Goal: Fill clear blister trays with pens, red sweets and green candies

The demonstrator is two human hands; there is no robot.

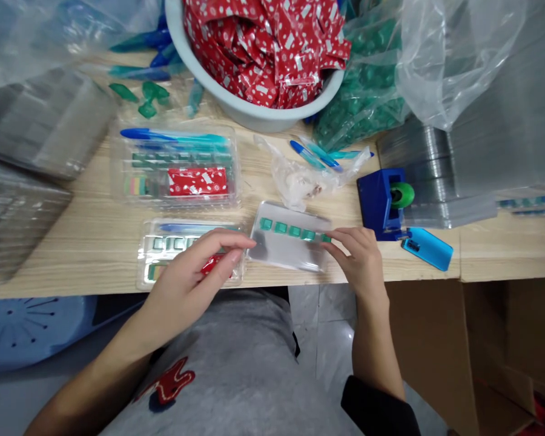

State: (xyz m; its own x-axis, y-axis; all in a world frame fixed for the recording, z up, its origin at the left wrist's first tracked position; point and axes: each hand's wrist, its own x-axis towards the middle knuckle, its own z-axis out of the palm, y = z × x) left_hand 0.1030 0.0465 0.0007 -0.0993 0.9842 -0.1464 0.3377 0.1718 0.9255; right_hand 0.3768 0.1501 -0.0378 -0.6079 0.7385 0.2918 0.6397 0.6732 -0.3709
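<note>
A clear plastic lid or sheet (286,251) lies at the table's front, with a row of several green square pieces (295,231) along its upper part. At its right end, my right hand (356,251) pinches the last green piece of that row between thumb and fingertips. My left hand (200,266) is beside the lid's left edge, thumb and index finger apart with nothing between them. Beneath this hand sits a clear tray (140,266) holding green pieces, a blue pen (186,228) and a red patterned packet (211,264), partly hidden by my fingers.
Behind stands another filled clear tray (118,175). A pale basin (263,118) holds red packets. At right are a blue tape dispenser (376,203), a blue phone (429,248) and stacked clear plastic (424,163). Crumpled clear film (295,181) and loose pens (315,154) lie mid-table.
</note>
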